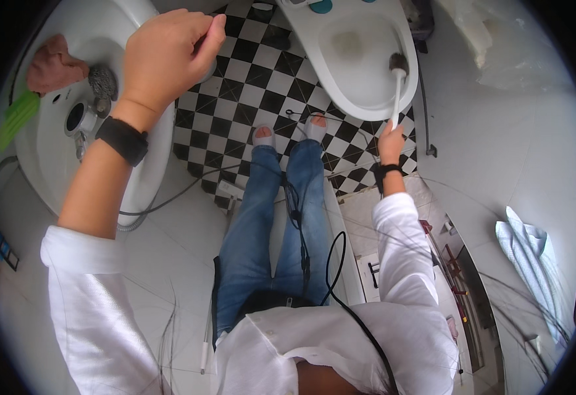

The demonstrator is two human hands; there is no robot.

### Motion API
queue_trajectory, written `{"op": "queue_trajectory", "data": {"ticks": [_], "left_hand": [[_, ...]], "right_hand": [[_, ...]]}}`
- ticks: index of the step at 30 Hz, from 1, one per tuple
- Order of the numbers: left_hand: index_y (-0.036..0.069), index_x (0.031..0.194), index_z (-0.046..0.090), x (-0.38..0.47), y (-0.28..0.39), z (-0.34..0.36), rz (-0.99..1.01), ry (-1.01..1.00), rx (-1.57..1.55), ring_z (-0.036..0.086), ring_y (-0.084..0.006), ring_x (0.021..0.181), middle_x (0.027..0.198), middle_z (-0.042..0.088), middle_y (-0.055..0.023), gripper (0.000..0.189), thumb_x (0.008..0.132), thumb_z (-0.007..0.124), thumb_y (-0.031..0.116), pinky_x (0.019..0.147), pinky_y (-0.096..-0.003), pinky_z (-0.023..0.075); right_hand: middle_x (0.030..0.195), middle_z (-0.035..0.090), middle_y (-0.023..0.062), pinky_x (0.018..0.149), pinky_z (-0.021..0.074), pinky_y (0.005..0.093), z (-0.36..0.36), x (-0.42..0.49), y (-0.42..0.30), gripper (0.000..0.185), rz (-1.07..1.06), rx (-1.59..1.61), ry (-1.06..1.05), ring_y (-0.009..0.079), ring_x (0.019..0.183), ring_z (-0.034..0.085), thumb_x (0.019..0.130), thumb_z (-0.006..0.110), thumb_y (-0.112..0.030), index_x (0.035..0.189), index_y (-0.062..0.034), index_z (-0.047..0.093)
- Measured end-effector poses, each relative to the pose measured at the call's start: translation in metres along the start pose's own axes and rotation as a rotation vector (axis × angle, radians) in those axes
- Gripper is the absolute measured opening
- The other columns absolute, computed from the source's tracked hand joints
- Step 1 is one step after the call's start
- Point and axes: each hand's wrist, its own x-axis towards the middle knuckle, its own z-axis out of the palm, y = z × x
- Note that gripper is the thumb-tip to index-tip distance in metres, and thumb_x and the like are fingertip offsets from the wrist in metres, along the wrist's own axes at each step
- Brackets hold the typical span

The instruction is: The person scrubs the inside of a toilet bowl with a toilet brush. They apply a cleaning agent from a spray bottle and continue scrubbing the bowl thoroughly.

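My right hand (391, 145) grips the white handle of a toilet brush (397, 94). The brush's dark bristle head rests against the inner right side of the white toilet bowl (331, 88), near the rim. Brownish staining shows at the bottom of the bowl. My left hand (172, 52) is raised in front of the white washbasin (157, 173), with its fingers curled in and the thumb alongside. Nothing shows in that hand, though its palm side is hidden.
On the basin lie a pink cloth (53, 66), a steel scourer (103, 81) and a green object (17, 121) beside the faucet (78, 121). A black cable (179, 195) crosses before my legs above the checkered floor (248, 74). A light-blue towel (529, 256) hangs at right.
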Motion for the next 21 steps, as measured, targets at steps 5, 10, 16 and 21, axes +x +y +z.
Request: {"op": "queue_trajectory", "data": {"ticks": [5,10,16,21], "left_hand": [[0.012,0.064,0.062,-0.019,-0.021,0.023,0.012,0.027,-0.024,0.057,-0.0258,0.060,0.060,0.053,-0.0038,0.036,0.096,0.064,0.029,0.050,-0.0401,0.0422],[0.012,0.063,0.061,-0.009,-0.014,0.012,0.023,0.037,0.010,0.057,-0.0257,0.060,0.059,0.053,-0.0038,0.036,0.095,0.065,0.028,0.050,-0.0400,0.0424],[0.012,0.062,0.060,-0.010,-0.010,0.014,0.003,0.038,-0.008,0.056,-0.0255,0.060,0.058,0.053,-0.0033,0.035,0.095,0.065,0.025,0.051,-0.0396,0.0425],[0.012,0.062,0.059,-0.008,-0.009,0.011,0.036,0.009,0.023,0.056,-0.0253,0.060,0.058,0.052,-0.0034,0.036,0.095,0.065,0.024,0.051,-0.0396,0.0421]], "right_hand": [[0.099,0.068,0.0379,0.084,0.0523,0.0587,0.036,0.040,-0.066,0.048,-0.132,0.161,0.013,0.0565,0.098,0.064,0.105,0.049,-0.038,0.117,0.0071,0.055],[0.105,0.066,0.0401,0.092,0.0504,0.0556,0.058,0.025,-0.059,0.055,0.073,0.333,-0.028,0.0547,0.105,0.063,0.104,0.048,-0.043,0.116,0.0104,0.057],[0.096,0.069,0.0345,0.085,0.0513,0.0555,0.031,0.011,-0.046,0.051,0.083,0.364,-0.085,0.0521,0.096,0.067,0.105,0.048,-0.042,0.110,0.0079,0.058],[0.085,0.069,0.0298,0.058,0.0535,0.0495,0.050,0.035,-0.089,0.052,0.100,0.453,-0.082,0.0437,0.069,0.069,0.105,0.048,-0.044,0.107,0.0074,0.056]]}}
